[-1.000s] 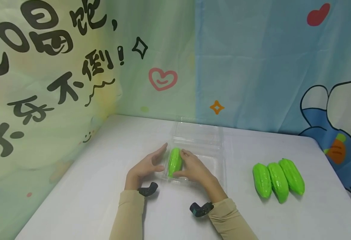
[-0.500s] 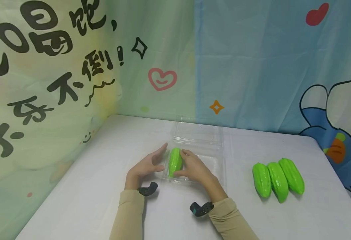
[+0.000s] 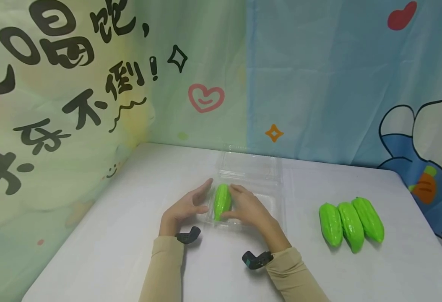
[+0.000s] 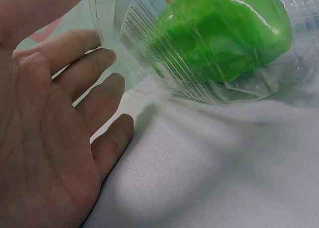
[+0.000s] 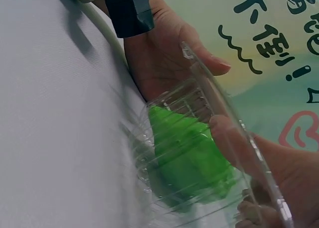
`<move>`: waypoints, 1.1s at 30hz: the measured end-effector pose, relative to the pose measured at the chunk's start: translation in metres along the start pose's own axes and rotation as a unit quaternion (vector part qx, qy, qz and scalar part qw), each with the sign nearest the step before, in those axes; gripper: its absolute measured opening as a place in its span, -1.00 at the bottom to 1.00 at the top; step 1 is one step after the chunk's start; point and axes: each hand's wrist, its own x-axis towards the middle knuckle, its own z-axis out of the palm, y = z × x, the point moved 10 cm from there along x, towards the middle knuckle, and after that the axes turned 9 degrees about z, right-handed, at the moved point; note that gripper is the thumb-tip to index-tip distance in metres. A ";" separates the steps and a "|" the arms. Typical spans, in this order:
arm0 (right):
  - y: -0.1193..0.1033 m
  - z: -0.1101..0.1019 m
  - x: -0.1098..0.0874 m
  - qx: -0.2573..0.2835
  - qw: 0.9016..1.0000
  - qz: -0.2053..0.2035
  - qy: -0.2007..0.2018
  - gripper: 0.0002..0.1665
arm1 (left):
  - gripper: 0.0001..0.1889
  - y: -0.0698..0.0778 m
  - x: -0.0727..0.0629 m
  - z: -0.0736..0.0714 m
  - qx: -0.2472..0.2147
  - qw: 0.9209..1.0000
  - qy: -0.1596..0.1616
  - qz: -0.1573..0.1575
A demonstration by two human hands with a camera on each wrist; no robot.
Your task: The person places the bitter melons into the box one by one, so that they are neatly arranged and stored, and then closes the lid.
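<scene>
A glossy green toy vegetable [image 3: 222, 202], elongated and lightly ridged like a bitter melon, lies at the left side of a clear plastic clamshell box [image 3: 268, 202]. My right hand [image 3: 249, 205] holds it from the right, fingers by its far end and thumb by its near end. In the right wrist view the thumb overlaps the toy vegetable [image 5: 187, 156] above the box wall. My left hand [image 3: 185, 207] is beside the box's left wall, fingers extended and holding nothing. Through the ribbed wall, the left wrist view shows the green toy vegetable [image 4: 224, 36].
Three similar green toy vegetables [image 3: 351, 226] lie side by side on the white table [image 3: 104, 251] to the right. The box's clear lid [image 3: 249, 165] lies folded back towards the printed curtain [image 3: 300, 84].
The whole head view has shifted slightly. The right hand may have eased a little to the right; the left hand and the toy vegetables keep nearly the same places.
</scene>
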 end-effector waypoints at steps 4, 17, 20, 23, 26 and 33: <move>0.002 -0.007 -0.003 0.020 1.000 -0.002 0.008 0.18 | 0.07 0.000 0.001 0.000 -0.006 1.000 0.000 -0.002; 0.012 -0.028 -0.021 0.023 0.999 0.003 0.035 0.12 | -0.06 0.011 0.000 0.001 -0.014 1.000 0.002 0.002; 0.013 -0.036 -0.027 0.030 0.999 0.003 0.043 0.11 | -0.10 0.010 -0.005 0.003 -0.014 1.000 0.003 -0.004; 0.016 -0.047 -0.034 0.044 0.998 0.002 0.052 0.11 | -0.12 0.008 -0.011 0.005 -0.025 1.000 0.005 -0.014; 0.024 -0.062 -0.042 0.049 0.996 0.006 0.070 0.12 | -0.13 0.008 -0.012 0.006 -0.031 0.999 0.004 -0.013; 0.052 -0.100 -0.066 0.036 0.993 0.019 0.107 0.13 | -0.05 0.010 -0.001 0.008 -0.027 1.000 -0.005 -0.001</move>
